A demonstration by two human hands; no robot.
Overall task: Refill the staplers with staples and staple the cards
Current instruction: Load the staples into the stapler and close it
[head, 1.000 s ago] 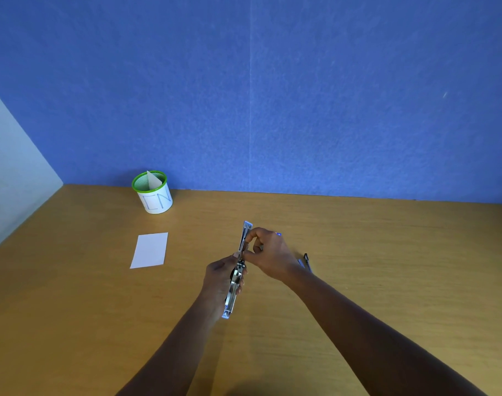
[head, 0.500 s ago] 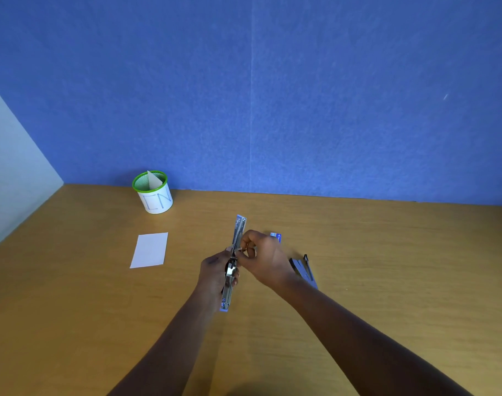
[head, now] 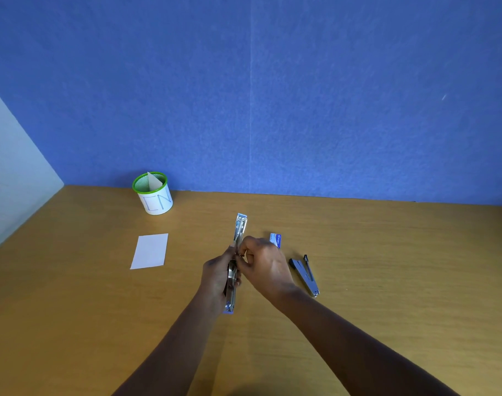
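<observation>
Stapler (head: 240,227) opened for loading, frame centre.
It is gripped by the left hand (head: 218,270), steadying the channel; the right hand (head: 264,261) is pinched onto it.

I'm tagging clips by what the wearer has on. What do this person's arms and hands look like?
The left hand and right hand are bare: no gloves. The left forearm and right forearm are bare to the frame's bottom edge, so no sleeve shows. No watch or bracelet shows at either wrist. Rings are too small to tell.
</observation>
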